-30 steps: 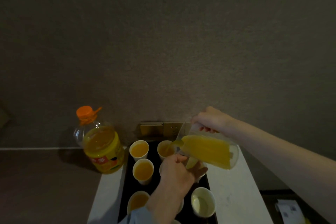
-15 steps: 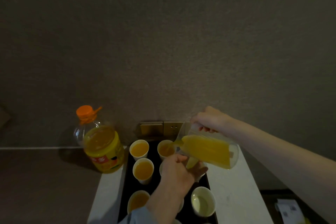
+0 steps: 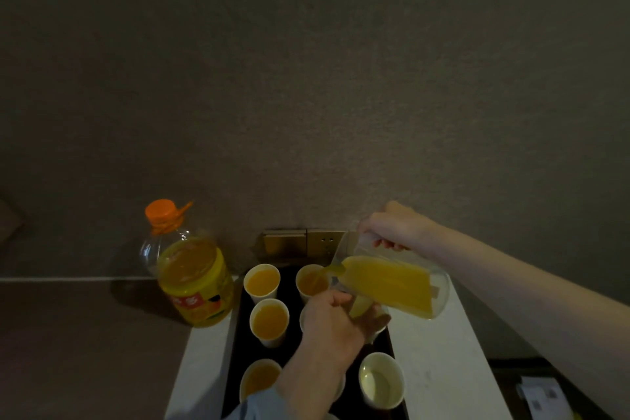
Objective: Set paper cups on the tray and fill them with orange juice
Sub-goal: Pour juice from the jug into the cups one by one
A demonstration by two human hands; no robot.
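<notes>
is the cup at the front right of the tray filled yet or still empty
Empty, as far as shows. The front right cup has a pale bare inside, while the cups behind it, like the back left cup, hold orange juice.

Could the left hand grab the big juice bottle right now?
Probably not yet: the left hand is busy holding a cup under the pitcher. The bottle stands off the tray with nothing blocking it.

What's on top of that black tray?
On the black tray stand paper cups: four hold orange juice, one looks empty. The left hand covers another cup, contents unseen.
</notes>
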